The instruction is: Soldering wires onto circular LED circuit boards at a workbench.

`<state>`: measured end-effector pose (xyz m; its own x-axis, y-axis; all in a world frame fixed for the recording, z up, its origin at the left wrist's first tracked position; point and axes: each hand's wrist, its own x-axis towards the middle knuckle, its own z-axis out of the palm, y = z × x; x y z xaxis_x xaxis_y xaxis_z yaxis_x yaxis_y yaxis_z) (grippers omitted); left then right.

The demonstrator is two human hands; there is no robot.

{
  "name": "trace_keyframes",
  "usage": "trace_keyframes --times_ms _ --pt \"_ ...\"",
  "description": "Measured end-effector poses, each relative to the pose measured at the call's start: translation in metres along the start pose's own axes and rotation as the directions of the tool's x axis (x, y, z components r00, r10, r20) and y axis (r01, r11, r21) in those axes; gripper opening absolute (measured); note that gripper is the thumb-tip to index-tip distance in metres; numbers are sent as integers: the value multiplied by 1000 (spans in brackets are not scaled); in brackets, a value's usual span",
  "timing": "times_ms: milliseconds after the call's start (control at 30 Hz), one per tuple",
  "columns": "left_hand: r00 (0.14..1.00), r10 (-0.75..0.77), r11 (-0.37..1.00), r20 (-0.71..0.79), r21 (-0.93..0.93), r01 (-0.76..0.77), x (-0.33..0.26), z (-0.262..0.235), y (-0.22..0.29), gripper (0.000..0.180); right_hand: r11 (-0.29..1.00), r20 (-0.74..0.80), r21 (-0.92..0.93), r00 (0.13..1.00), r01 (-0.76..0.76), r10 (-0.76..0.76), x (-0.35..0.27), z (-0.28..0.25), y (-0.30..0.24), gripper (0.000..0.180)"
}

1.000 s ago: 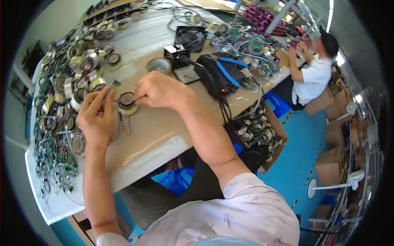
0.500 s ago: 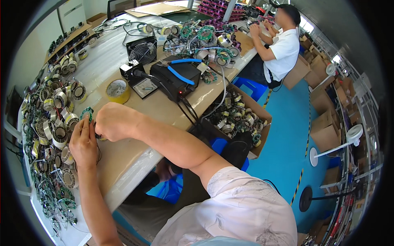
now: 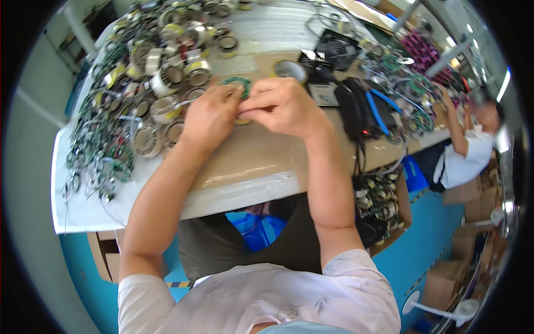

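My left hand [image 3: 210,116] has its fingers closed on a green ring-shaped circuit board [image 3: 238,81], whose far rim shows above the fingertips. Right beside it, my right hand [image 3: 285,106] is closed in a pinch, its fingertips against the left fingers just below the ring. Whatever lies between those right fingertips is hidden. A bit of something yellow shows under the hands. Left of my hands spreads a heap of motor coils [image 3: 162,80] with yellow tape, and tangled green boards with wires [image 3: 114,167] lie nearer me.
Beyond my right hand stand a tape roll [image 3: 290,70], a black soldering station [image 3: 356,108] with blue-handled pliers [image 3: 378,114] on it, and a black fan [image 3: 336,50]. More wired coils lie farther right. A carton of coils [image 3: 384,203] stands beside the table; a co-worker [image 3: 467,156] sits at right.
The view has swung left, so the table and hands appear farther right and my left arm shows more fully. Both hands remain together at the green ring.
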<state>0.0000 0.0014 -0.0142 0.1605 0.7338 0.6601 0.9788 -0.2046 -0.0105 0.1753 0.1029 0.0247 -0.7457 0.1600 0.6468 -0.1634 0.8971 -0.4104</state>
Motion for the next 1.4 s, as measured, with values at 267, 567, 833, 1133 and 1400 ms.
trace_keyframes --times_ms 267,567,833,1133,1400 --pt "998 -27 999 -59 -30 26 -9 3 -4 29 998 -146 -15 987 -69 66 6 17 6 10" --pt "999 -30 999 -44 -21 29 -8 3 -5 28 713 172 559 901 -423 399 -5 -8 11 25" --pt "998 -34 998 -50 -52 31 -8 2 -4 27 871 159 418 965 -259 210 -3 -7 13 16" --pt "996 -25 999 -84 -34 22 -9 5 -6 29 900 -21 255 928 -355 372 1 4 8 6" --pt "995 -29 999 -90 -37 26 -9 7 -6 30 785 170 433 895 -444 413 -7 -5 14 17"
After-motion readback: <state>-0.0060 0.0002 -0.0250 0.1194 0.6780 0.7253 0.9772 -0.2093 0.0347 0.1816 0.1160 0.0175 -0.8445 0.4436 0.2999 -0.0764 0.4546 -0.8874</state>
